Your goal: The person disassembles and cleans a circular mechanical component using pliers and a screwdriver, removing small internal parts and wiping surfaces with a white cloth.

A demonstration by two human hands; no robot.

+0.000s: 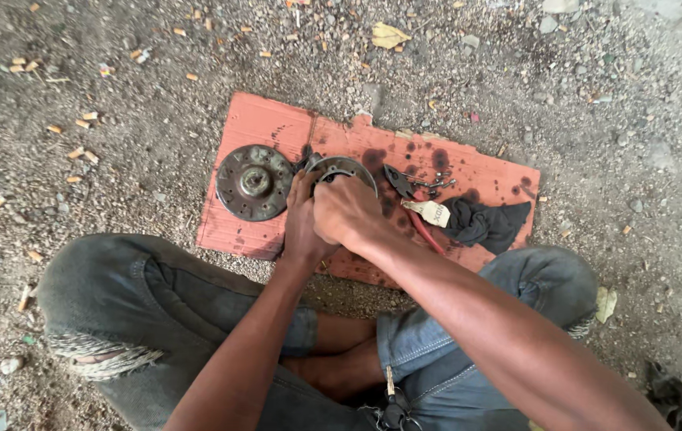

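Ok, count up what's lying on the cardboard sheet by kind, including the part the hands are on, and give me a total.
Round metal plates: 1
Curved metal parts, under both the left hand and the right hand: 1
Red-handled pliers: 1
Dark rags: 1
Small loose metal bits, too small to separate: 1 cluster
Total: 5, on the cardboard sheet

Ground: bare grey dirt and gravel, outdoors, in even daylight.
Cardboard sheet: reddish, flat on the ground, dotted with dark oily stains toward its right end.
Litter: small orange-tan scraps left of the cardboard sheet; a dry yellow leaf above it.
Stones: pale, above and right of the cardboard sheet.
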